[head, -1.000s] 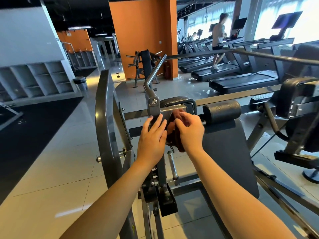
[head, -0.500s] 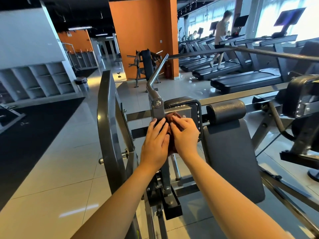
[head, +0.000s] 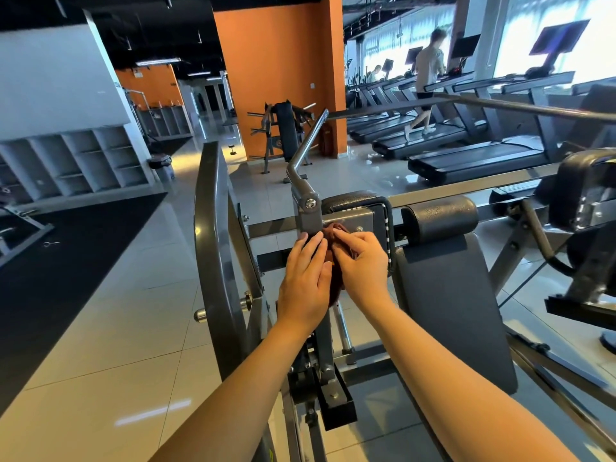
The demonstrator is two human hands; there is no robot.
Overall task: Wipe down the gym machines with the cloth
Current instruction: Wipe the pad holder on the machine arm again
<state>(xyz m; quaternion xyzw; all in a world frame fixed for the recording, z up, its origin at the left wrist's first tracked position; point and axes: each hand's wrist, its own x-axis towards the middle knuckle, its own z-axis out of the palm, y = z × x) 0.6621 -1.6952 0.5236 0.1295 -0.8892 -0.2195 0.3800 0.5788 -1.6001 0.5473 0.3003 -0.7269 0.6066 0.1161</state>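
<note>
A dark brown cloth [head: 336,229] is bunched against the grey upright post [head: 310,213] of a gym machine, just below its pivot bolt. My left hand [head: 305,281] lies on the post's left side with straight fingers pressed against the post and the cloth's edge. My right hand [head: 361,265] is on the right, its curled fingers pinching the cloth from the top. Most of the cloth is hidden between the two hands. A chrome handle bar [head: 308,138] rises from the post.
A black pad [head: 353,200] sits right behind the hands, with a roller pad [head: 438,216] and a dark backrest [head: 446,311] to the right. On the left stands a curved grey frame [head: 213,245]. Treadmills [head: 466,158] line the far right; a person runs on one.
My right hand has moved left, close against my left hand, so less of the cloth shows between them. Both hands stay at the same height on the post.
</note>
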